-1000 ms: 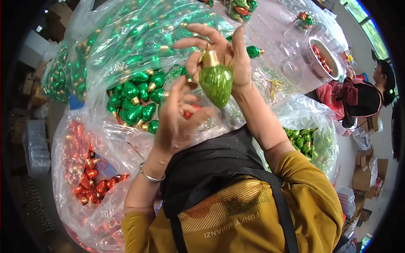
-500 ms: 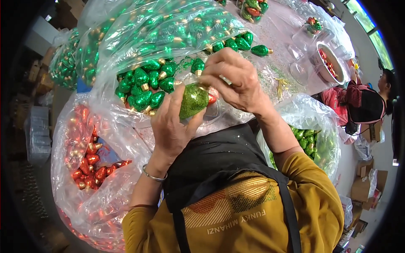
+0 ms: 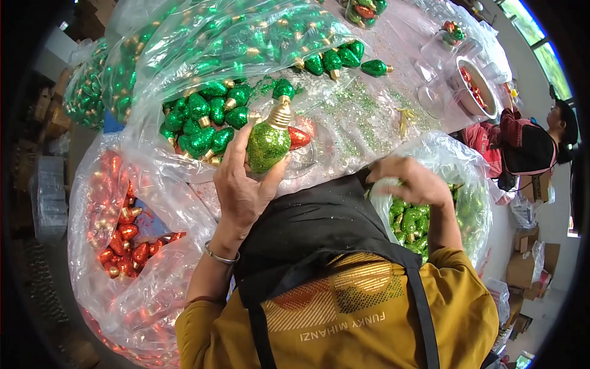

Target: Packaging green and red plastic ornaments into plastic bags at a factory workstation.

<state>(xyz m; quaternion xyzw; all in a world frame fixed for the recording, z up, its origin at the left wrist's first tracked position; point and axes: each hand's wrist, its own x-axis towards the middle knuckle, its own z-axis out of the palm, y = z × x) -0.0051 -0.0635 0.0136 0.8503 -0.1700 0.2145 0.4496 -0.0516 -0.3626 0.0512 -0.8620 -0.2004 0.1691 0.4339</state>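
My left hand (image 3: 246, 178) is closed round an olive-green glitter bulb ornament (image 3: 268, 147), its ribbed gold screw cap pointing up and away from me. Just behind it, a red bulb ornament (image 3: 299, 138) and a darker green one (image 3: 284, 90) show, partly hidden. Smeared by motion, my right hand (image 3: 409, 178) hovers by the rim of a clear plastic bag (image 3: 472, 169) of lime-green bulb ornaments (image 3: 410, 222) at my right. Whether its fingers hold anything is not visible.
Dark green bulbs (image 3: 200, 107) spill from a large clear bag (image 3: 184, 67) across the glitter-strewn table (image 3: 362, 117). At the left stands a bag of red bulbs (image 3: 128, 246). A white basin (image 3: 490, 104) and clear jars (image 3: 430, 92) occupy the right. Another person (image 3: 531, 144) is beyond.
My right hand has left the bulb's top and swung down and right to the lime-green bag. The bulb's gold cap, covered before, now shows. My left hand keeps its hold.
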